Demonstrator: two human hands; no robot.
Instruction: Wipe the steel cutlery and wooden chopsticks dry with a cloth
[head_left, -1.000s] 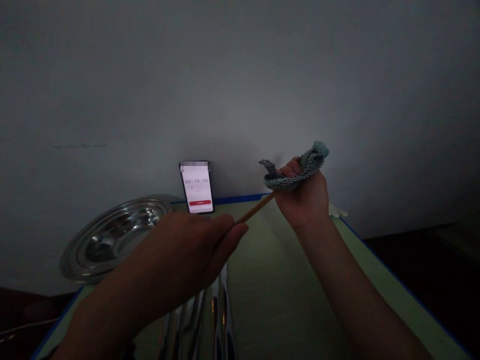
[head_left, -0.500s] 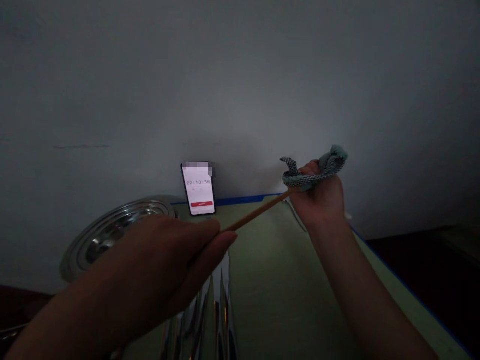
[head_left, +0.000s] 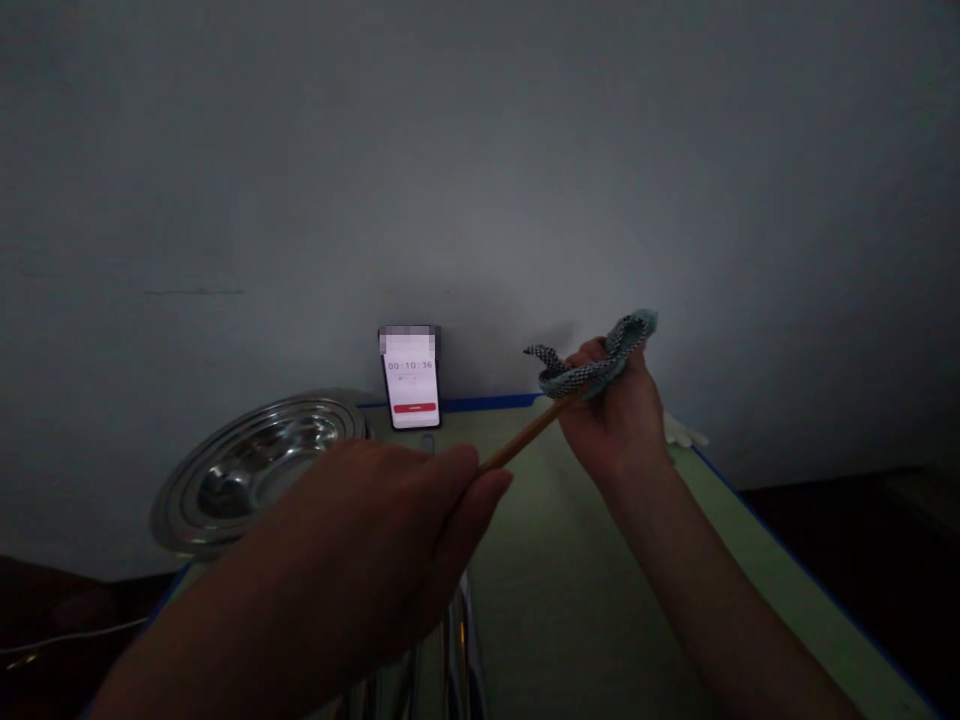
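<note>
My left hand (head_left: 375, 545) pinches the near end of a thin wooden stick (head_left: 527, 432) between thumb and fingers. The stick slants up to the right, and its far end runs into a grey-green checked cloth (head_left: 581, 378). My right hand (head_left: 619, 425) is closed on that cloth around the stick, so the stick's tip is hidden. Both hands are above a pale green table (head_left: 562, 610). Several pieces of shiny metal cutlery (head_left: 456, 665) lie below my left hand and are partly covered by it.
A phone (head_left: 412, 392) showing a timer leans on the grey wall (head_left: 480, 180) at the table's back edge. Shiny metal basins (head_left: 176, 500) stand at the left. A small white object (head_left: 682, 432) lies behind my right wrist. Blue edging (head_left: 491, 403) borders the table.
My right hand and the cloth have come left and slightly down, while my left hand has shifted right in view. Less of the stick shows between them. The view has shifted slightly.
</note>
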